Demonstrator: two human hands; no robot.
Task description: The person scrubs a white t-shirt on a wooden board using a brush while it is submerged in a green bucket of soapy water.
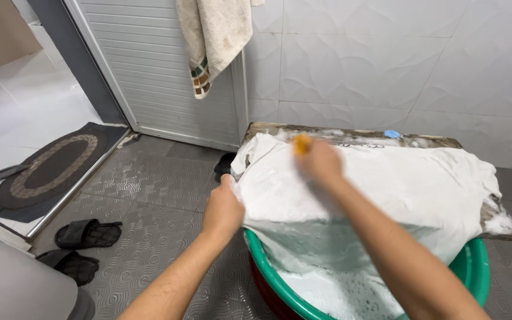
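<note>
A wet white garment (398, 184) lies spread over a worn wooden board (351, 135) that rests across a green basin (475, 266) of soapy water, its lower edge drooping into the suds. The left hand (223, 207) sits at the garment's near left edge, fingers curled over the cloth and pinching it against the board's side, just above the basin's rim. The right hand (320, 161) is farther out, on top of the garment toward its upper left part, closed around an orange object (301, 144) that pokes out beyond the knuckles; the hand is motion-blurred, so what kind of object it is cannot be told. The two hands are near each other, the left lower and closer to the person, the right higher on the cloth, and the garment stretches away to the right of both. A small blue thing (392, 134) lies on the board's far edge by the tiled wall. A beige towel (214, 35) hangs over the shutter door behind. On the grey patterned floor to the left lie two dark slippers (87, 234) and an oval mat (51, 169).
</note>
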